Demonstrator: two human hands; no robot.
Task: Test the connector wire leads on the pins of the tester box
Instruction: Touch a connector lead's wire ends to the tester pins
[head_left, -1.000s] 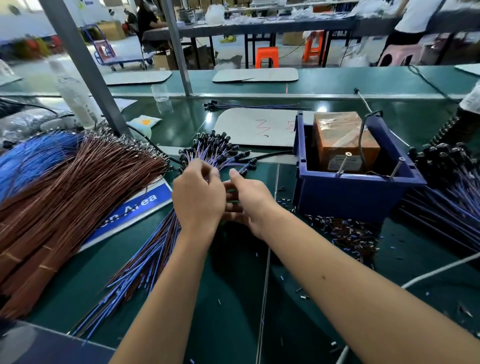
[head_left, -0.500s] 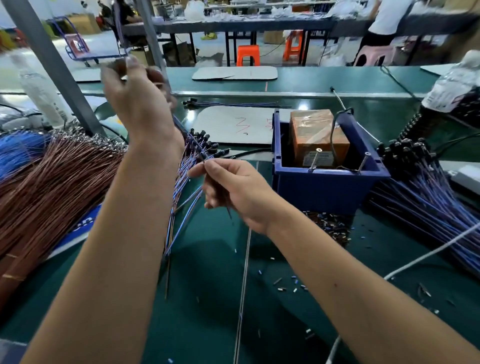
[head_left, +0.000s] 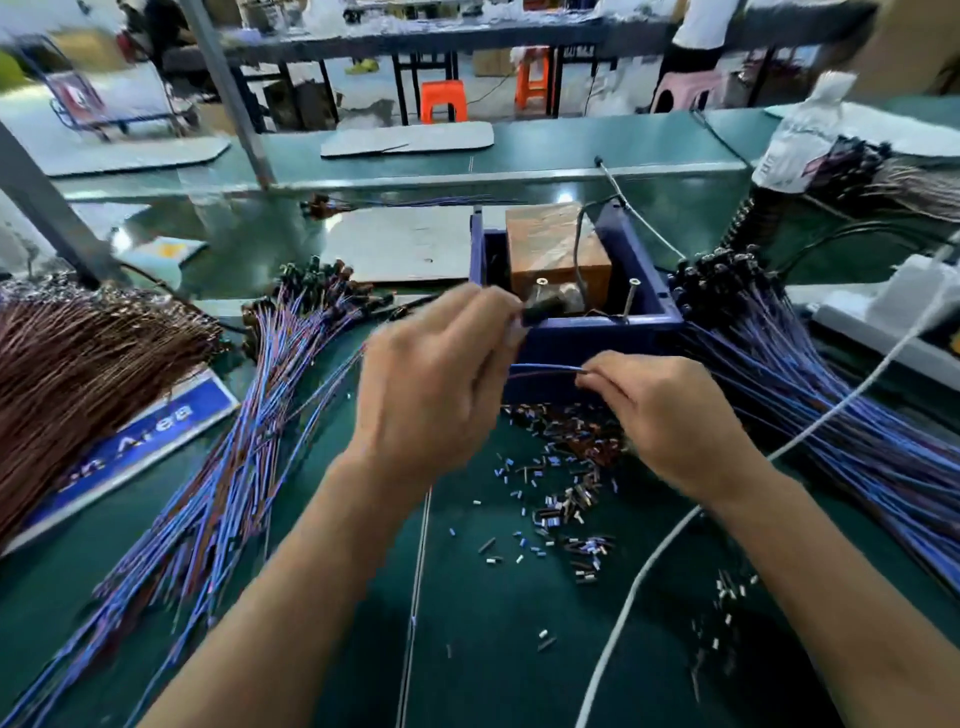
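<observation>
Connector (head_left: 537, 312) pinched by left hand (head_left: 431, 384), leads (head_left: 545, 369) in right hand (head_left: 670, 415)

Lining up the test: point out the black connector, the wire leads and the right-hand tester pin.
black connector (head_left: 537, 312): head view, its body at the left grip.
wire leads (head_left: 545, 369): head view, mid-span.
right-hand tester pin (head_left: 633, 296): head view, shaft.

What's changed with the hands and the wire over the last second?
The left hand lifted one connector wire out of the pile, then brought its black connector end down to the blue tester box. The right hand now pinches the wire's leads. The piles and box stayed put.
</observation>
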